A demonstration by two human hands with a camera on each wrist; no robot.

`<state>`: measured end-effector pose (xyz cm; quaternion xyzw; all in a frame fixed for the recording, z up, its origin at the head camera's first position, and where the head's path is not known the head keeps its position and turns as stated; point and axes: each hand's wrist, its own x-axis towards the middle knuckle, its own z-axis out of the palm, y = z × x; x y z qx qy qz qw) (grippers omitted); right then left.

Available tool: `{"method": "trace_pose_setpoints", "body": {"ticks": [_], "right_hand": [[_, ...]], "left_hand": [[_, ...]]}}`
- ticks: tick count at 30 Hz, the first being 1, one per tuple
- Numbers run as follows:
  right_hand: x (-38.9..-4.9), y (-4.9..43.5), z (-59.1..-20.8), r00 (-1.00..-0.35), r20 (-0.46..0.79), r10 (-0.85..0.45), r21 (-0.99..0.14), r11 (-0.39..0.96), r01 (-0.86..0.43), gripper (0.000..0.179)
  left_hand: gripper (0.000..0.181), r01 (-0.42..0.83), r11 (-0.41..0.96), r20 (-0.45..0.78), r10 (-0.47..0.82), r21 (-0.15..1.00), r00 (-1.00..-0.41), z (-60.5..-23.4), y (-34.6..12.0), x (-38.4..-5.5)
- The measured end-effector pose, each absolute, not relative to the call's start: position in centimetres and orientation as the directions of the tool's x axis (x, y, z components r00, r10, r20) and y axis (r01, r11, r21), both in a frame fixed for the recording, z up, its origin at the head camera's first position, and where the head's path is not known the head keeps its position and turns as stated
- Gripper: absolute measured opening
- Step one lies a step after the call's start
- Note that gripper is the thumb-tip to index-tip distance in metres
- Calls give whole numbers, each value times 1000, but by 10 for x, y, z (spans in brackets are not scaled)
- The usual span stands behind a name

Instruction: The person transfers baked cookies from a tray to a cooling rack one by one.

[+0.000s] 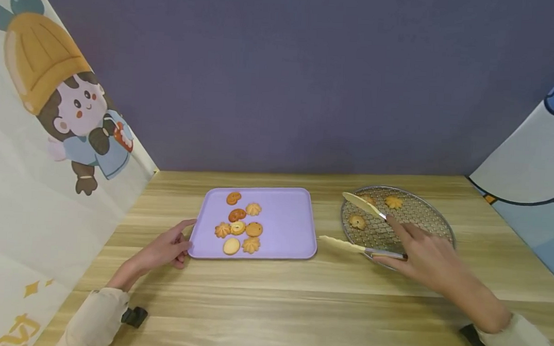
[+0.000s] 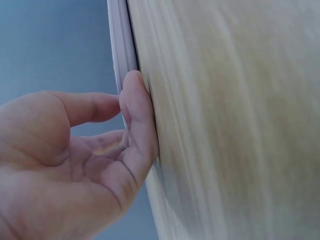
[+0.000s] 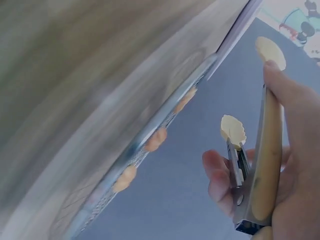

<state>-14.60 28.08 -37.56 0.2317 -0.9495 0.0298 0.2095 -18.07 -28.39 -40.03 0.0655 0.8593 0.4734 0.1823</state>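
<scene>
Half-open, the left hand (image 1: 163, 248) touches the near-left edge of the purple tray (image 1: 286, 220) of cookies (image 1: 254, 230), while the right hand (image 1: 433, 260), fingers curled, grips spread tongs (image 1: 368, 250) partly over the round rack (image 1: 421, 220) at right

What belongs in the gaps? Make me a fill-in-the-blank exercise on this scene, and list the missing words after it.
1. The tongs are held in the person's ____ hand.
2. The left hand touches the edge of a purple tray bearing ____ cookies.
3. The wire rack bears ____ visible cookies.
4. In the head view, the tray lies to the ____ of the rack.
Missing words: right; eight; three; left.
</scene>
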Motion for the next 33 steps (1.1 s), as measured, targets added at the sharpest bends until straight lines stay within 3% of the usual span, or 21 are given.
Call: {"method": "trace_pose_setpoints", "body": {"ticks": [6, 11, 25, 33], "right_hand": [[-147, 261, -372, -723, 465, -511, 112, 844, -524, 99], [-147, 240, -372, -677, 470, -566, 104, 798, -594, 98], [-160, 190, -370, -596, 457, -661, 106, 705, -701, 97], [-170, 166, -370, -573, 445, -689, 55, 659, -750, 80]], "left_hand": [[61, -49, 545, -244, 291, 837, -925, -397, -286, -179], [61, -49, 548, -241, 284, 835, -928, -396, -288, -177], [58, -52, 527, -239, 293, 848, -926, -398, -286, -178], [58, -52, 535, -245, 296, 843, -923, -401, -285, -181]]}}
